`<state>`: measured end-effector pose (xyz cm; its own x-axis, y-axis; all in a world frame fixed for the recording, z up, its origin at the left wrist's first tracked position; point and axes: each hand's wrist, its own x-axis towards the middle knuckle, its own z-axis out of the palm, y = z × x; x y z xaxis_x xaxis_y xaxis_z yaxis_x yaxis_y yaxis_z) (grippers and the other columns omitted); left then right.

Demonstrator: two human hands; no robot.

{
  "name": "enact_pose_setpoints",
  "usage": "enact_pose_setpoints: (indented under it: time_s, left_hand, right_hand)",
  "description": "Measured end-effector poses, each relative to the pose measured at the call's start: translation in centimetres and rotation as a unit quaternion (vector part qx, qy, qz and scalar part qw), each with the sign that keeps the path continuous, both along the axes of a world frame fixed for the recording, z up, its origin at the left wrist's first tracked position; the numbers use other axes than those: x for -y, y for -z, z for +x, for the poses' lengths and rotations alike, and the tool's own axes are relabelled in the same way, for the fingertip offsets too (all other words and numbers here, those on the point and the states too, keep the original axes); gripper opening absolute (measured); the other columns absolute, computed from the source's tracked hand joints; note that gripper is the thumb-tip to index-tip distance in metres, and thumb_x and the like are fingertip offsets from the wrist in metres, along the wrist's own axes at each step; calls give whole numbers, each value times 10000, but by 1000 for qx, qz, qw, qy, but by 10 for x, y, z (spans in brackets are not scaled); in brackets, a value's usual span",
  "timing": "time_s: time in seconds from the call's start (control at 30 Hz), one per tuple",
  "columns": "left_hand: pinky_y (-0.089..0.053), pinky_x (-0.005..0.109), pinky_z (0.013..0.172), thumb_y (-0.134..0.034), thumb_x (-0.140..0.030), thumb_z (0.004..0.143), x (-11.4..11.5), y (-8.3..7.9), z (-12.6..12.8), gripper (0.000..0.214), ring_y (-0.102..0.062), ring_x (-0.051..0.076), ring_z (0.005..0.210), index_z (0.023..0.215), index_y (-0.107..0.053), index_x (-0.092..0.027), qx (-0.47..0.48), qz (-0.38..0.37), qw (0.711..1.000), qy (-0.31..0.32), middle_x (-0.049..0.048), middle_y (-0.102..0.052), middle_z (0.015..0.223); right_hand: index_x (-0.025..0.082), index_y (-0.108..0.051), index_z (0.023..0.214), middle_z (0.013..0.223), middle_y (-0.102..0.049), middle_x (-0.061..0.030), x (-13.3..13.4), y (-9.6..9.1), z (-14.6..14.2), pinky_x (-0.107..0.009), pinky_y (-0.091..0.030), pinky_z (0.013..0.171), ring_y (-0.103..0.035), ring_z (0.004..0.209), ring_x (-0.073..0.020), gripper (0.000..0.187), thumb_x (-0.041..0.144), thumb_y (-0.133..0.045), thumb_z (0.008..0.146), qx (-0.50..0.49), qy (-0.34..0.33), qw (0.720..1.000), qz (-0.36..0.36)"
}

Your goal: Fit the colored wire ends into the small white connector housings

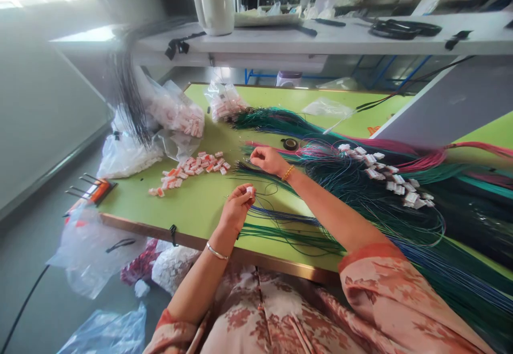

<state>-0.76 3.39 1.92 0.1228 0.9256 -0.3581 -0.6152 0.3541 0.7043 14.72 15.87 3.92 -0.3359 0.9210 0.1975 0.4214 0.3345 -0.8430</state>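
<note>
My left hand (236,207) is closed near the front edge of the table, with a small white connector housing (250,190) between thumb and fingers. Farther back and to the right, my right hand (267,160) has its fingertips pinched together over the metal-tipped ends of a bundle of dark wires (250,169). Whatever those fingertips hold is too small to make out. Left of both hands lies a loose pile of white and orange connector housings (188,168). Blue and green wires (288,218) run rightward beneath my right forearm.
Wired white connectors (395,178) lie across the cables at right. A roll of black tape (290,144) sits behind my right hand. Bags of housings (176,111) stand at back left. An orange pronged fixture (98,191) is at the table's left corner. A white shelf (280,39) spans above.
</note>
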Motion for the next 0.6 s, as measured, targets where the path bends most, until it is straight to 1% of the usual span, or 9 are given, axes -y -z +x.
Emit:
enact_pose_setpoints:
  time_s: [0.07, 0.17, 0.3, 0.43, 0.6]
  left_hand:
    - [-446, 188, 642, -757, -88, 635, -4, 1, 0, 254, -549, 62, 653, 869, -667, -126, 15, -4, 1000, 2, 23, -652, 785]
    - [-450, 175, 617, -717, -67, 680, -9, 2, 1, 228, -556, 62, 652, 888, -652, -131, 42, -16, 999, 7, 23, -641, 788]
    - [-475, 160, 609, -673, -40, 712, -12, 1, 5, 212, -572, 57, 638, 900, -642, -133, 73, -29, 997, 9, 23, -639, 785]
    - [-503, 172, 622, -622, -23, 741, -13, -1, 8, 208, -596, 70, 647, 907, -640, -147, 75, -49, 996, 6, 24, -644, 785]
    - [-520, 198, 680, -616, -25, 746, -12, -1, 9, 239, -604, 74, 663, 952, -637, -146, 71, -47, 996, 15, 27, -646, 803]
  right_hand:
    - [145, -611, 744, 670, -608, 2, 16, -4, 1, -223, -391, 592, -487, 594, -96, 172, 311, -575, 721, -24, -13, 1000, -5]
    - [137, -616, 735, 655, -605, -2, 43, -8, 5, -218, -378, 568, -481, 585, -92, 183, 316, -577, 722, -32, -21, 999, -21]
    - [134, -614, 718, 628, -599, 3, 71, -4, 12, -208, -354, 531, -459, 549, -79, 179, 311, -588, 722, -30, -26, 999, -35]
    - [138, -608, 692, 598, -588, 13, 84, 4, 15, -197, -345, 514, -453, 531, -74, 167, 303, -607, 717, -12, -28, 999, -31]
    - [142, -609, 673, 567, -572, 24, 89, 8, 16, -190, -322, 495, -432, 507, -66, 148, 285, -603, 716, -3, -15, 1000, -19]
